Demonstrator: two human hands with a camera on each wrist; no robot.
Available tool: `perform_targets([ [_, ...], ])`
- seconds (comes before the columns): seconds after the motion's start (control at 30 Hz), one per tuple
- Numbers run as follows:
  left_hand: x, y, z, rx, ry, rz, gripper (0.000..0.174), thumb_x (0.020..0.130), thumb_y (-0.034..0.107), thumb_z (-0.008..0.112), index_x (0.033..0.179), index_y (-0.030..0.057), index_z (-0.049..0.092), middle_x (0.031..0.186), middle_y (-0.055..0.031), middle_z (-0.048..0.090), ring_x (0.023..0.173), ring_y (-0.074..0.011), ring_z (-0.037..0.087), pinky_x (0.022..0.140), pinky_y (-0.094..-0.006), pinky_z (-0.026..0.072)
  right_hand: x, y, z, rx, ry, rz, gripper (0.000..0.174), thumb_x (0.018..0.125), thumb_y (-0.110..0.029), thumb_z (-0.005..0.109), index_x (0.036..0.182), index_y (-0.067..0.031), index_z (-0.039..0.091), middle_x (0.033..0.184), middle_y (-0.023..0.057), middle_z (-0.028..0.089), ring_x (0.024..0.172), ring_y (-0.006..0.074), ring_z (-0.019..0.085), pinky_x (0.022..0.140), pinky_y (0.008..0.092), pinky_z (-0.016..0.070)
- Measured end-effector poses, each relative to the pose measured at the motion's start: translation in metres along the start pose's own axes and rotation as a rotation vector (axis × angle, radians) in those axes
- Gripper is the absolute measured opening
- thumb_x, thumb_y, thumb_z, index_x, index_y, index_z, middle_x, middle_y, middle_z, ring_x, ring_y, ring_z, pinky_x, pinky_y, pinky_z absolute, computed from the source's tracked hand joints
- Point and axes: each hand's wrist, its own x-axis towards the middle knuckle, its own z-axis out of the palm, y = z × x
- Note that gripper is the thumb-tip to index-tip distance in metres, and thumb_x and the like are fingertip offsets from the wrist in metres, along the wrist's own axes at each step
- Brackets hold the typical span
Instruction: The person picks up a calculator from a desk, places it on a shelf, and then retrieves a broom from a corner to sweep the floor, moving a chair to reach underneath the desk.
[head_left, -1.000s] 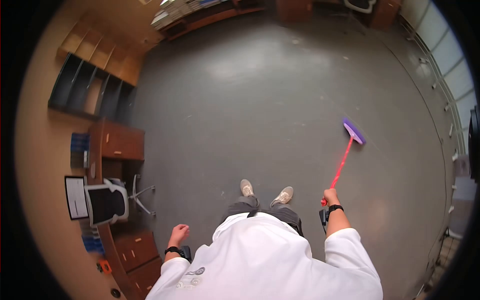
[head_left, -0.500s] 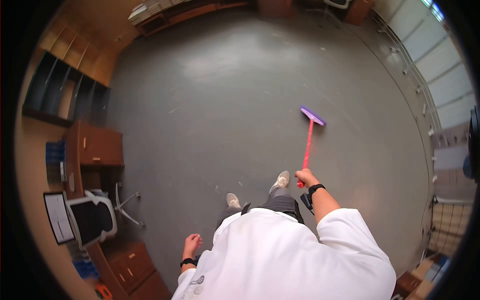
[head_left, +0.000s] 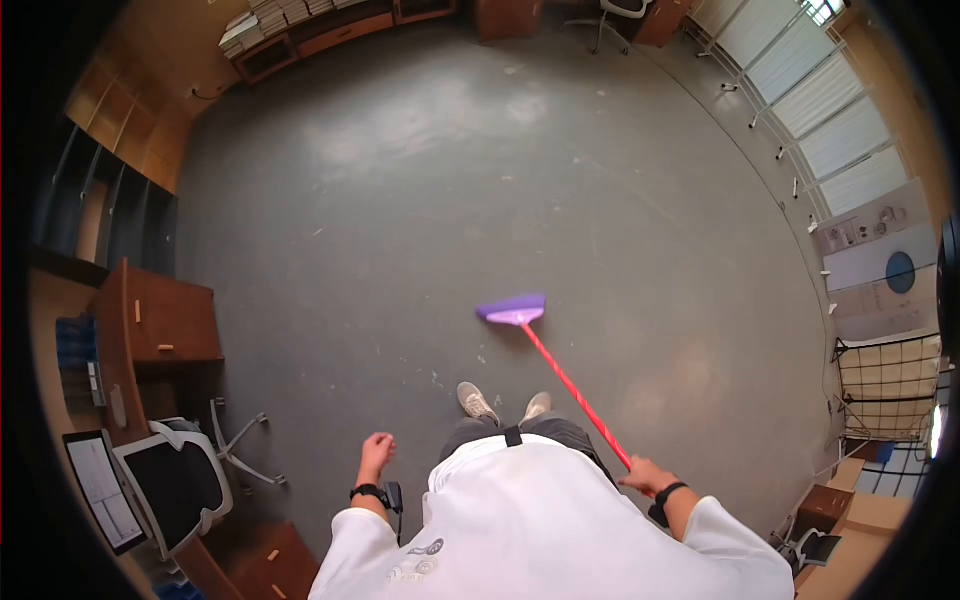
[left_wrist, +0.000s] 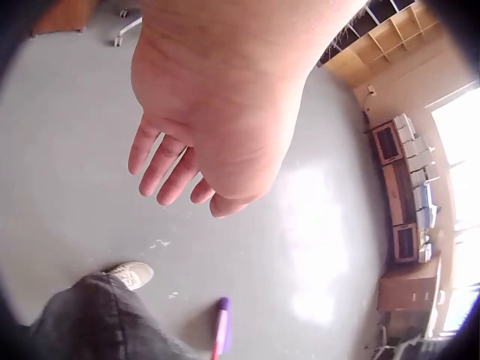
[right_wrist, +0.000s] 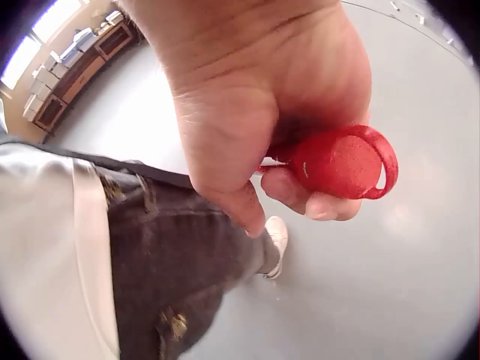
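A broom with a red handle [head_left: 575,392] and a purple head [head_left: 513,309] slants across the floor in front of the person's feet. My right hand [head_left: 648,476] grips the handle near its top end, beside the right hip. In the right wrist view, fingers curl round the red handle end [right_wrist: 341,163], which has a hanging loop. My left hand [head_left: 376,455] hangs at the left side and holds nothing. Its fingers [left_wrist: 174,176] are loosely bent in the left wrist view, where the purple broom head [left_wrist: 224,319] shows low in the picture.
Grey floor [head_left: 400,220] with small pale scraps [head_left: 436,379] lies ahead. At the left stand a wooden desk [head_left: 175,315], an office chair [head_left: 180,485] and dark shelves [head_left: 90,200]. White folding screens [head_left: 800,110] line the right; a low cabinet [head_left: 345,35] stands at the back.
The broom head has swept from the right to the left and nearer the feet, while the right hand drew back toward the hip. The view has turned to the right.
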Motion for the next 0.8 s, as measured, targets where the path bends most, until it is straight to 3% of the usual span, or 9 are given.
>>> perform_targets([
  [0.2,-0.003,0.05,-0.015,-0.06,0.048,0.254,0.024,0.089,0.022,0.061,0.103,0.0024,0.062,0.084,-0.0059,0.066,0.072,-0.0137,0.063,0.058,-0.0251,0.0476,-0.043,0.041,0.028,0.325,0.159,0.014,0.043,0.085,-0.041,0.064,0.088,0.0024,0.061,0.057,0.0129,0.058,0.042,0.0214,0.057,0.039,0.0337,0.0453],
  [0.33,-0.029,0.022,-0.032,0.021,0.102,0.18,0.023,0.091,0.027,0.059,0.105,0.0086,0.063,0.087,-0.0042,0.067,0.075,-0.0135,0.064,0.061,-0.0263,0.0474,-0.05,0.025,0.003,0.514,0.153,0.023,0.039,0.089,-0.041,0.061,0.081,-0.0033,0.06,0.05,0.0038,0.05,0.035,0.0143,0.047,0.033,0.031,0.036],
  [0.4,-0.041,-0.017,-0.04,0.017,0.117,0.192,0.022,0.091,0.027,0.059,0.103,0.0094,0.063,0.085,-0.0035,0.066,0.073,-0.0133,0.063,0.06,-0.0265,0.0473,0.0,0.028,0.001,0.608,0.201,-0.136,0.037,0.09,-0.041,0.06,0.077,-0.0068,0.057,0.05,0.0018,0.048,0.034,0.0128,0.044,0.031,0.0304,0.0331],
  [0.47,-0.07,-0.05,-0.052,-0.033,0.137,0.108,0.02,0.089,0.021,0.061,0.102,0.0051,0.063,0.082,-0.0052,0.065,0.066,-0.0123,0.06,0.053,-0.0244,0.0447,0.059,0.001,-0.003,0.705,0.234,-0.242,0.036,0.091,-0.038,0.06,0.074,-0.0068,0.054,0.05,0.0026,0.049,0.035,0.0139,0.046,0.033,0.0312,0.0348],
  [0.57,-0.122,-0.107,-0.057,-0.03,0.196,0.047,0.018,0.089,0.021,0.061,0.099,0.0066,0.063,0.08,-0.004,0.065,0.063,-0.0109,0.059,0.05,-0.0244,0.044,0.156,-0.075,-0.01,0.352,0.487,-0.446,0.037,0.094,-0.036,0.052,0.084,-0.001,0.059,0.058,0.0115,0.059,0.047,0.0263,0.06,0.045,0.0393,0.0473],
  [0.63,-0.16,-0.142,-0.061,0.017,0.224,-0.068,0.018,0.089,0.022,0.061,0.1,0.0072,0.063,0.081,-0.0037,0.065,0.064,-0.011,0.059,0.05,-0.0245,0.0446,0.123,-0.155,-0.023,0.379,0.291,-0.279,0.042,0.096,-0.036,0.047,0.077,0.0006,0.054,0.055,0.0126,0.056,0.043,0.0271,0.058,0.043,0.0397,0.0474],
  [0.73,-0.215,-0.188,-0.061,0.02,0.25,-0.101,0.019,0.089,0.024,0.061,0.1,0.0084,0.064,0.082,-0.004,0.066,0.065,-0.0117,0.061,0.053,-0.0261,0.0465,0.134,-0.179,0.005,0.408,0.234,-0.333,0.046,0.096,-0.037,0.045,0.077,0.0037,0.057,0.056,0.0155,0.058,0.046,0.0299,0.06,0.047,0.0404,0.0499],
  [0.77,-0.23,-0.205,-0.06,0.016,0.268,-0.102,0.019,0.089,0.024,0.061,0.1,0.0081,0.064,0.082,-0.004,0.066,0.066,-0.0121,0.062,0.054,-0.0265,0.0471,0.145,-0.166,0.023,0.263,0.251,-0.353,0.048,0.096,-0.037,0.044,0.08,0.0053,0.061,0.065,0.022,0.063,0.058,0.0345,0.065,0.055,0.0445,0.0524],
  [0.8,-0.243,-0.221,-0.058,0.007,0.284,-0.101,0.02,0.09,0.025,0.061,0.1,0.0079,0.063,0.082,-0.004,0.067,0.067,-0.0124,0.062,0.054,-0.027,0.0477,0.173,-0.134,0.054,-0.001,0.497,-0.596,0.049,0.095,-0.037,0.045,0.08,0.0061,0.062,0.083,0.0284,0.065,0.077,0.04,0.066,0.067,0.0477,0.0534],
])
